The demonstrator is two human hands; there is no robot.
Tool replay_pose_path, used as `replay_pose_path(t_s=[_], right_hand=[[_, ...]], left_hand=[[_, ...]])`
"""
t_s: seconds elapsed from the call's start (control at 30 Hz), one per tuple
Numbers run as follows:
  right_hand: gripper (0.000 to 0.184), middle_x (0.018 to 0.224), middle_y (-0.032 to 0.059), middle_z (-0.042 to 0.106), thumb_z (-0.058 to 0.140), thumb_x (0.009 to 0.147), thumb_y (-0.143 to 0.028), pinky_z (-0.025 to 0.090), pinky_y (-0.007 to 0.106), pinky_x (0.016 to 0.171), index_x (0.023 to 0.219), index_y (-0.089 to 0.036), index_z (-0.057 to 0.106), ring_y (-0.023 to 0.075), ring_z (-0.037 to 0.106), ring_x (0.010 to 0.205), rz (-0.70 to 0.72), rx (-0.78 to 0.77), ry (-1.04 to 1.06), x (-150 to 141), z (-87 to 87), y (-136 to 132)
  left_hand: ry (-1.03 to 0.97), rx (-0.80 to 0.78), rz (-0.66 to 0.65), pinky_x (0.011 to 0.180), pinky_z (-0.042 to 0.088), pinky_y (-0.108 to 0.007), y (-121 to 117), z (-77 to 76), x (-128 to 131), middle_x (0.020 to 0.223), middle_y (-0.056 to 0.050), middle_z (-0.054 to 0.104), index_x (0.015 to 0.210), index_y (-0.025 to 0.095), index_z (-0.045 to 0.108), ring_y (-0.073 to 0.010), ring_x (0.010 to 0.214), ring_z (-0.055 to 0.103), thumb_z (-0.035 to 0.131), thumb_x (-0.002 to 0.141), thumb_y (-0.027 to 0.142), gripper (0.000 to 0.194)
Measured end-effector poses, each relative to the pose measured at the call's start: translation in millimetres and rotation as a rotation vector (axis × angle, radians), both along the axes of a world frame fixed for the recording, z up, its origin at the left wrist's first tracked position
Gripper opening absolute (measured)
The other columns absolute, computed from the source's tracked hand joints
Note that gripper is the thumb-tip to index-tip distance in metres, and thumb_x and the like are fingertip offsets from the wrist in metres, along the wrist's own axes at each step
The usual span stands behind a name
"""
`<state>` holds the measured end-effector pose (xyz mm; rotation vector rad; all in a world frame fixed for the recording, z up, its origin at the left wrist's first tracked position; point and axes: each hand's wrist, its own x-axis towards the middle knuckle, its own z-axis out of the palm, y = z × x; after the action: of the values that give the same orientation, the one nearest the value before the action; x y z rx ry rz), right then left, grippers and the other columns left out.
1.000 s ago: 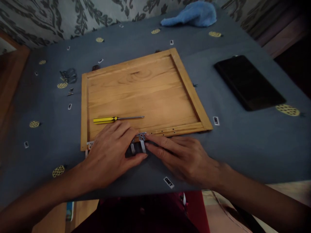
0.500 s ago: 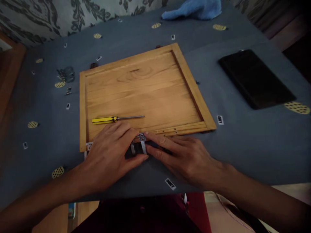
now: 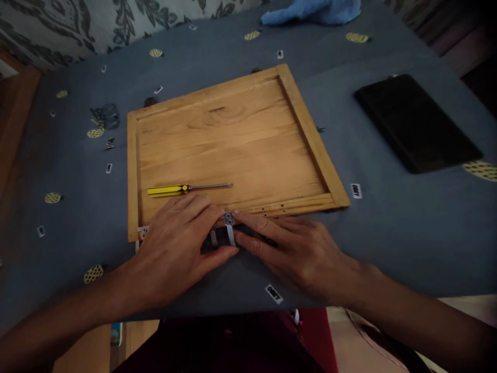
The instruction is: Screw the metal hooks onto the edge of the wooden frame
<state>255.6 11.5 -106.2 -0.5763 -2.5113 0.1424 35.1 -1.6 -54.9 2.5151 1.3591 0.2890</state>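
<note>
A framed wooden panel (image 3: pixel 221 140) lies flat on the table. At its near edge is a small metal bracket (image 3: pixel 229 219) with two holes and a prong pointing toward me. My left hand (image 3: pixel 182 243) is curled around the bracket's left side, its thumb below the prong. From the right, my right hand (image 3: pixel 298 254) pinches at the same bracket with index finger and thumb. Part of the metal is hidden under my left fingers. Another metal fitting (image 3: pixel 143 231) with a screw shows at the panel's near left corner. Just beyond my left hand, a yellow-handled screwdriver (image 3: pixel 169 190) rests on the panel.
A black tablet-like slab (image 3: pixel 417 124) lies at the right, and a blue cloth (image 3: pixel 314 11) at the back. Small dark scissors-like items (image 3: pixel 105 117) and a few screws (image 3: pixel 110 143) lie left of the panel. Several small holes mark the panel's near rail.
The view has shifted slightly. Both hands keep the same grip at the metal bracket; nothing else has visibly moved.
</note>
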Motion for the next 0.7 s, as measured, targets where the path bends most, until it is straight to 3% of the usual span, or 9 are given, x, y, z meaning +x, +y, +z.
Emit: replay_pose_path(t_s=[0.37,0.7], right_hand=[[0.034,0.124,0.0161,0.067,0.034,0.099,-0.010,0.058,0.028,0.074,0.111,-0.011,0.066,0.0159,0.070,0.085,0.004,-0.010,-0.031,-0.5,2.6,-0.1],[0.030,0.125,0.0163,0.067,0.039,0.098,-0.009,0.056,0.029,0.063,0.109,-0.013,0.067,0.0156,0.070,0.077,-0.023,0.008,-0.034,-0.3,0.0,-1.1]], left_hand=[[-0.003,0.002,-0.006,0.081,0.052,-0.042,0.5,-1.3,0.7,0.102,-0.005,0.067,0.105,0.017,0.059,-0.0240,0.094,0.062,0.069,0.084,0.036,0.031],[0.007,-0.018,0.020,0.082,0.051,-0.043,-0.6,-1.6,1.1,0.101,-0.006,0.067,0.105,0.017,0.062,-0.0251,0.095,0.061,0.067,0.085,0.040,0.031]])
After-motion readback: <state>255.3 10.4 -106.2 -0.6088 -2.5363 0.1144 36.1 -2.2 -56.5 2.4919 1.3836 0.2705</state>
